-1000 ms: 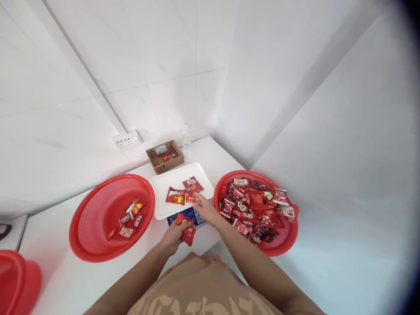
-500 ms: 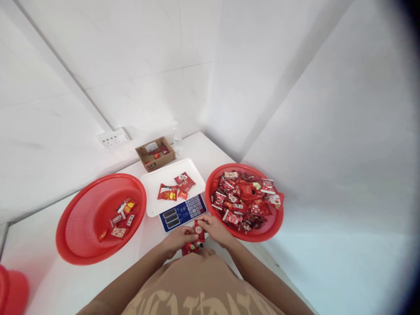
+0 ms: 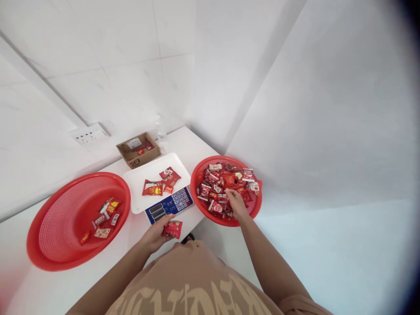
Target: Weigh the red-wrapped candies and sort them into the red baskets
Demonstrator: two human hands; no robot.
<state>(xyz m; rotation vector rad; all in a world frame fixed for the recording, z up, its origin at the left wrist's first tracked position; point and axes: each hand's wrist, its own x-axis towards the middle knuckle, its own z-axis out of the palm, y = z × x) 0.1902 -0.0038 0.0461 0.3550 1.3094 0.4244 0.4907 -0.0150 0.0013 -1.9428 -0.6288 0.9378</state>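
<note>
My left hand [image 3: 156, 234] is closed around red snack packets [image 3: 173, 229] in front of the scale; how many lie in the grip is hidden. My right hand [image 3: 236, 204] reaches into the right red basket [image 3: 257, 205], its fingers bent together among many small wrapped snacks [image 3: 215, 189]. What those fingertips pinch, if anything, cannot be made out. Between the baskets stands a digital scale [image 3: 169, 204] with a white pan [image 3: 138, 203]. Several red packets [image 3: 152, 188] rest on that pan.
A larger red mesh basket [image 3: 59, 227] at the left holds several packets. Behind the scale are an open cardboard box [image 3: 139, 151] with a few red items and a clear bottle [image 3: 160, 127]. Walls [image 3: 138, 92] close off the back; a socket [image 3: 88, 134] sits there.
My hands have parted. The right one moved from a red packet near my body into the right basket, while the left keeps its packets. My view has swung to the right.
</note>
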